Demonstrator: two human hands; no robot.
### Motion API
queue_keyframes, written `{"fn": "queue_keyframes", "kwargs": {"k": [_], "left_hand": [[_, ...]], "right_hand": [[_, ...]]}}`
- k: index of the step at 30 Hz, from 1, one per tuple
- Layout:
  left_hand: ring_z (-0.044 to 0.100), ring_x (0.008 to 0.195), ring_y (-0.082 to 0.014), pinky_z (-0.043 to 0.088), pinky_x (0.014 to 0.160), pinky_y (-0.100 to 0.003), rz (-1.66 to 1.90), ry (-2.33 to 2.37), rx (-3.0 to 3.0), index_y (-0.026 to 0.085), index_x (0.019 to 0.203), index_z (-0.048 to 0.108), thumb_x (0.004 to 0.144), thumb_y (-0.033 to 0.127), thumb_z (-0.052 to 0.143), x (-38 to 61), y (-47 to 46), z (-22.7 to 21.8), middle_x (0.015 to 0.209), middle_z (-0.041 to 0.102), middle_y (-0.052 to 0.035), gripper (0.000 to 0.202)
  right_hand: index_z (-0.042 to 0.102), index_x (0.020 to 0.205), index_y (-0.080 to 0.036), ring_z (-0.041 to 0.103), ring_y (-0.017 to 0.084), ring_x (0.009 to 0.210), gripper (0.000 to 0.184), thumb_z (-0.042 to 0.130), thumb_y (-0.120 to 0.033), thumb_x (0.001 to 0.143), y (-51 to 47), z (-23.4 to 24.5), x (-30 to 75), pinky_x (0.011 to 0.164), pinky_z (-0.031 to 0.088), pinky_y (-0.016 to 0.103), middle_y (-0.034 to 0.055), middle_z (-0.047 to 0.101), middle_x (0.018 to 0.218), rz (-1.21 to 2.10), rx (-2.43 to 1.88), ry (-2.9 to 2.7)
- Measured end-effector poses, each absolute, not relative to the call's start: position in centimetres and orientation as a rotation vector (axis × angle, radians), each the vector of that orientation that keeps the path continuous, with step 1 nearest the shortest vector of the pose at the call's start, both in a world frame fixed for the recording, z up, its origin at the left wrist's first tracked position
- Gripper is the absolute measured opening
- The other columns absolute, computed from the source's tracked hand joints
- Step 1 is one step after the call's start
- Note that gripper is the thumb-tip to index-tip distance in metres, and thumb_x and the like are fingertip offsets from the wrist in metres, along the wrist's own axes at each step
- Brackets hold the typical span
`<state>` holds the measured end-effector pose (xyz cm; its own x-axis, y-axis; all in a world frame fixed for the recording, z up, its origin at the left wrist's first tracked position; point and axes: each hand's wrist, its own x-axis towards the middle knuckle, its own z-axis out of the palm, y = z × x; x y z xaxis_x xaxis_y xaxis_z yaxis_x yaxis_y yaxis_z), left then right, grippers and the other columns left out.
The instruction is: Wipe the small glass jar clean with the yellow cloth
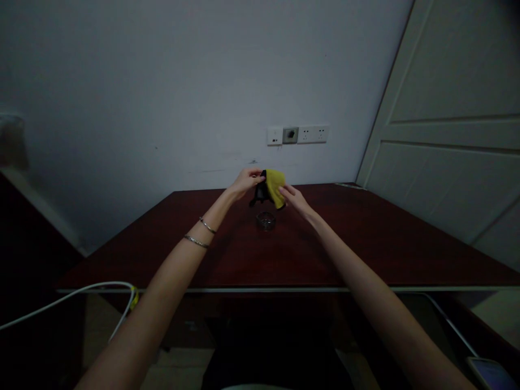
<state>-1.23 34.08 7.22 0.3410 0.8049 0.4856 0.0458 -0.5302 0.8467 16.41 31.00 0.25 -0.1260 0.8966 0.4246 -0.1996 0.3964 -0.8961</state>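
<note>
Both my arms reach out over a dark red-brown table point(365, 244). My left hand point(246, 181) is closed on a small black object point(260, 194) held above the tabletop. My right hand point(293, 197) is closed on a yellow cloth point(275, 187) that is pressed against that black object. What the black object is I cannot make out. Directly below the hands, a small round clear glass dish point(266, 220) stands on the table. Two thin bangles circle my left forearm point(201, 233).
A row of wall sockets point(298, 135) sits on the white wall behind the table. A pale panelled door point(450, 151) stands at the right. A white cable point(81, 295) runs along the table's near left edge. A phone point(491, 374) lies at the bottom right.
</note>
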Motion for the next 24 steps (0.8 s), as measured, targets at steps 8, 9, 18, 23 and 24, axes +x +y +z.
{"fn": "queue_keyframes", "kwargs": {"k": [8, 9, 18, 23, 24], "left_hand": [[0.057, 0.082, -0.0162, 0.044, 0.08, -0.034, 1.233, 1.0, 1.72, 0.014, 0.116, 0.053, 0.058, 0.025, 0.074, -2.7, 33.2, 2.5, 0.089, 0.06, -0.0071, 0.063], [0.057, 0.088, -0.0185, 0.043, 0.084, -0.036, 1.143, 1.073, 1.747, 0.013, 0.12, 0.049, 0.055, 0.027, 0.077, -3.3, 33.0, 1.3, 0.098, 0.059, -0.0102, 0.072], [0.035, 0.127, -0.0285, 0.026, 0.107, -0.04, 0.76, 1.087, 1.771, 0.013, 0.139, 0.018, 0.049, 0.038, 0.08, -4.4, 32.8, -6.6, 0.139, 0.033, -0.0201, 0.112], [0.041, 0.122, -0.0283, 0.029, 0.105, -0.042, 0.853, 1.002, 1.841, 0.011, 0.134, 0.028, 0.049, 0.036, 0.08, -3.3, 33.3, -7.1, 0.133, 0.042, -0.0184, 0.103], [0.043, 0.121, -0.028, 0.031, 0.104, -0.042, 0.875, 0.986, 1.854, 0.011, 0.132, 0.031, 0.05, 0.035, 0.08, -3.2, 33.3, -7.0, 0.131, 0.044, -0.0177, 0.099]], "right_hand": [[0.061, 0.092, -0.015, 0.058, 0.019, 0.079, 0.035, 0.057, -0.043, 0.072, 34.3, 0.1, 17.6, 0.076, 0.046, 0.034, 0.0057, 0.064, 0.085, 0.43, -1.017, -1.568], [0.06, 0.096, -0.015, 0.057, 0.019, 0.082, 0.034, 0.056, -0.04, 0.073, 34.6, -0.1, 18.2, 0.077, 0.045, 0.033, 0.006, 0.064, 0.089, 0.418, -1.037, -1.626], [0.061, 0.098, -0.017, 0.057, 0.016, 0.08, 0.029, 0.052, -0.031, 0.075, 35.3, 1.3, 18.7, 0.067, 0.042, 0.023, 0.0036, 0.065, 0.094, 0.534, -1.237, -2.387], [0.061, 0.102, -0.02, 0.059, 0.017, 0.08, 0.037, 0.059, -0.04, 0.07, 34.9, 1.7, 16.5, 0.063, 0.039, 0.021, 0.0034, 0.065, 0.095, 0.407, -1.285, -2.612], [0.061, 0.102, -0.021, 0.059, 0.017, 0.081, 0.039, 0.059, -0.042, 0.07, 34.9, 1.6, 16.1, 0.063, 0.039, 0.021, 0.0032, 0.065, 0.095, 0.377, -1.274, -2.651]]}}
